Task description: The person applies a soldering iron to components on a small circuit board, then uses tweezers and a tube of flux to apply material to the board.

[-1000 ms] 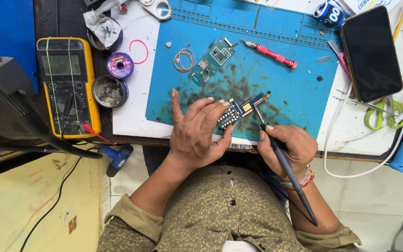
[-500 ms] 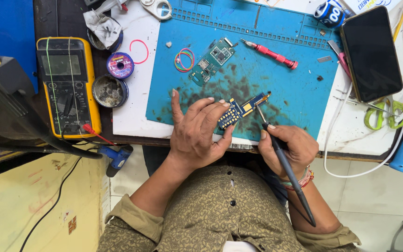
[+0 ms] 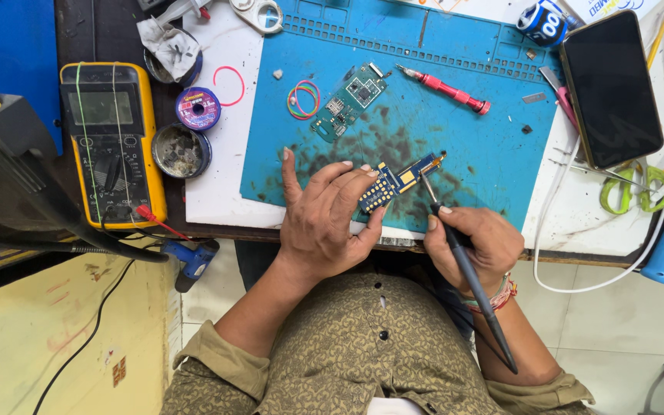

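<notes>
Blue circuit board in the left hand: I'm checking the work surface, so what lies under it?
Under the blue circuit board lies the scorched blue mat. The left hand covers the board's near edge.

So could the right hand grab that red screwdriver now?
Probably not yet: the right hand is full, gripping the soldering iron. The mat up to the red screwdriver lies bare.

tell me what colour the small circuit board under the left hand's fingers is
Blue small circuit board with yellow-gold pads, in the head view.
</notes>
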